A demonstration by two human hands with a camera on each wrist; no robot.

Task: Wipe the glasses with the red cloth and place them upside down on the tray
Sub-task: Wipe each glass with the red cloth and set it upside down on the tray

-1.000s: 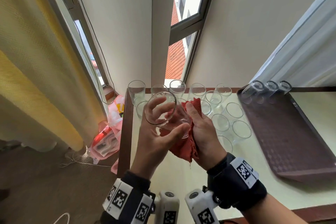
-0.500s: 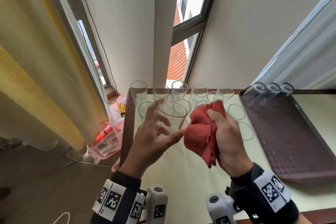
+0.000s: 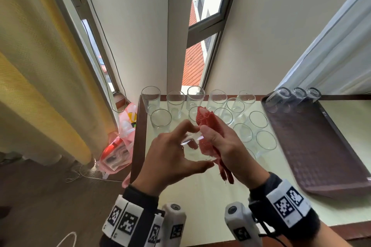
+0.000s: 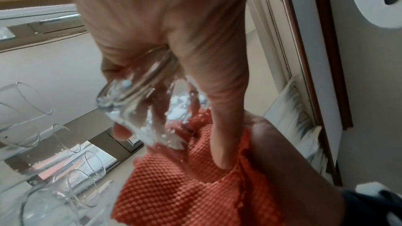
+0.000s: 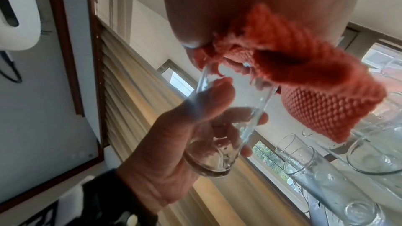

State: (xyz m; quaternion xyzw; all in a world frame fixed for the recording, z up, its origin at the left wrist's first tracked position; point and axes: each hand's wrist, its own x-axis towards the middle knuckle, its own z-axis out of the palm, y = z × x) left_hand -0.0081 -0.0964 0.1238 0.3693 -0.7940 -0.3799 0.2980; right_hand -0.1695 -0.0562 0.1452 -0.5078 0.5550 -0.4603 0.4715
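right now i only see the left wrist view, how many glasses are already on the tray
observer: Three glasses stand upside down along the far edge of the tray.
operator: how many left to wipe
observer: Roughly a dozen upright glasses stand on the table, to the left of the tray.
operator: where is the cloth on the one being held
observer: The right wrist view shows the red cloth, bunched in the right hand, at the open rim of the held glass. The left hand grips that glass near its base.
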